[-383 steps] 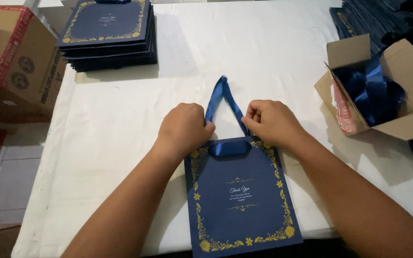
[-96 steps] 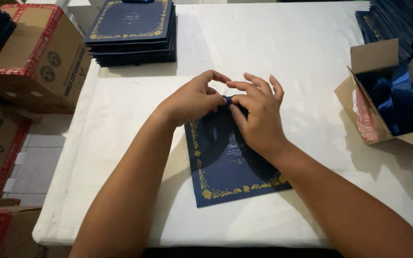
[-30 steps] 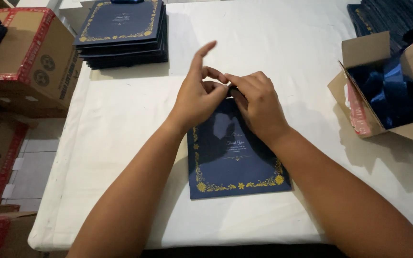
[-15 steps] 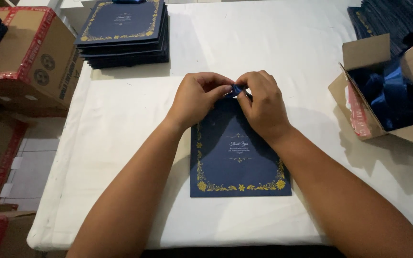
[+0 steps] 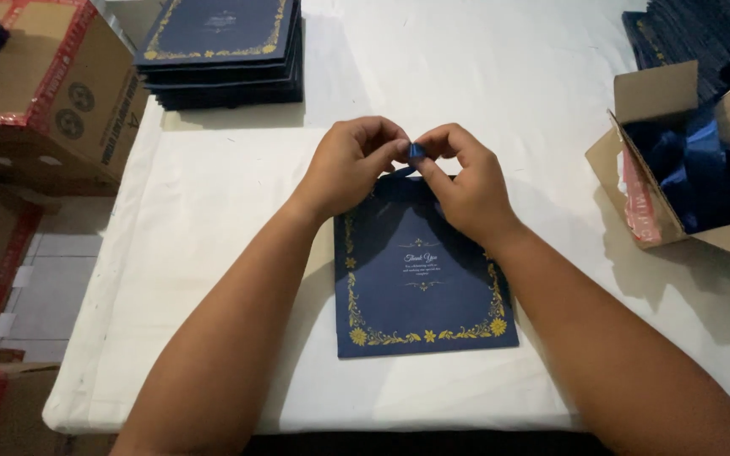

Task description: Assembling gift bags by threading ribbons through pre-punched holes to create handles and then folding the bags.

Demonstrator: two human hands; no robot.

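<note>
A flat navy paper gift bag (image 5: 420, 279) with a gold floral border lies on the white table (image 5: 213, 253) in front of me. My left hand (image 5: 350, 162) and my right hand (image 5: 466, 181) meet at the bag's top edge. Both pinch a small piece of blue ribbon (image 5: 416, 153) between their fingertips, just above the bag. The rest of the ribbon is hidden under my fingers.
A stack of similar navy bags (image 5: 221, 46) sits at the table's far left. An open cardboard box (image 5: 644, 177) of blue ribbons stands at the right, with dark bags (image 5: 686, 29) piled behind it. Cardboard boxes (image 5: 40, 93) stand beside the table at left.
The long ribbon handle seen earliest is now gathered small at the bag's top edge. Over the last second my left fingers curled in and both hands pinched together on the ribbon.
</note>
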